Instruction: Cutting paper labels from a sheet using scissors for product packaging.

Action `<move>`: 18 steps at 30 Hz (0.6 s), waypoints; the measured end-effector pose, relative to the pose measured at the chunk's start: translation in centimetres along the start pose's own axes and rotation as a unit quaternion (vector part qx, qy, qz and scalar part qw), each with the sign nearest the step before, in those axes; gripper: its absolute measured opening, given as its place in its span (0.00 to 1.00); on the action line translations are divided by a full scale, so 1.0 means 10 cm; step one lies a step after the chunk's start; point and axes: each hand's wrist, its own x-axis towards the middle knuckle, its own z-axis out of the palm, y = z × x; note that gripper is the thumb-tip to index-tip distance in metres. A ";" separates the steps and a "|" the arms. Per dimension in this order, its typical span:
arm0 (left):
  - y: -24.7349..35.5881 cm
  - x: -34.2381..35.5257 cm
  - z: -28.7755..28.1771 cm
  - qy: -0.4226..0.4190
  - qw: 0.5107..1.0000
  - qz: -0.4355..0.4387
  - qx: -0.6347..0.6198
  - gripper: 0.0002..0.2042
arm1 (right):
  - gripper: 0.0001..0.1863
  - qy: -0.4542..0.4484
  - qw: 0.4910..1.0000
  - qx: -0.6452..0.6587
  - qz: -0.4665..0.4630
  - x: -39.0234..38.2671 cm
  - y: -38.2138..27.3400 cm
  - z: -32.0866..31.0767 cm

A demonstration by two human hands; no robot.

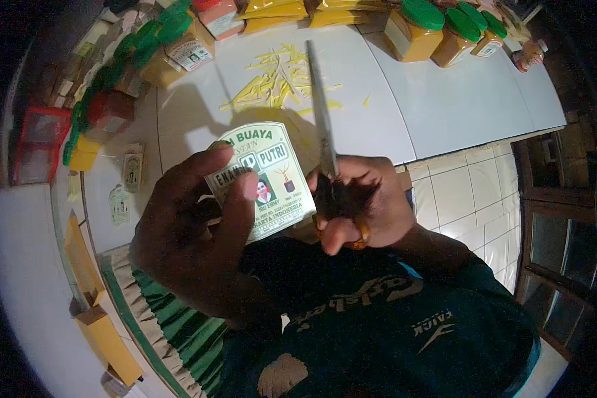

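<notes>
My left hand [199, 219] holds a printed paper label [282, 202] upright between thumb and fingers, a cream card with green print, a small portrait and a curved top. My right hand [371, 205] grips scissors [324, 113] by orange handles, just right of the label, with the long metal blades pointing up and away. I cannot tell whether the blades touch the label's edge. Beyond both hands, thin yellow paper offcuts [278, 83] lie scattered on the white table [358, 113]. More small labels [132, 169] lie at the table's left.
Several jars with green lids [414, 36] and yellow packs [275, 14] line the back and left of the table, with a small bottle [529, 56] at the right end. A red-framed object [43, 123] stands far left. Yellow cardboard [109, 345] lies low left, near green pleated cloth [166, 318].
</notes>
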 end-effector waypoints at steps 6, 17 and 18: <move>-0.05 -0.02 0.00 0.004 0.999 0.030 -0.017 0.14 | 0.31 0.000 0.978 0.203 -0.047 -0.02 -0.06 0.08; -0.04 -0.02 -0.03 0.016 0.999 0.029 -0.018 0.14 | 0.33 0.025 0.988 0.124 -0.092 0.00 0.11 -0.05; -0.04 -0.02 -0.05 0.017 0.999 0.027 -0.001 0.14 | 0.34 0.034 0.994 0.080 -0.060 0.01 0.12 -0.08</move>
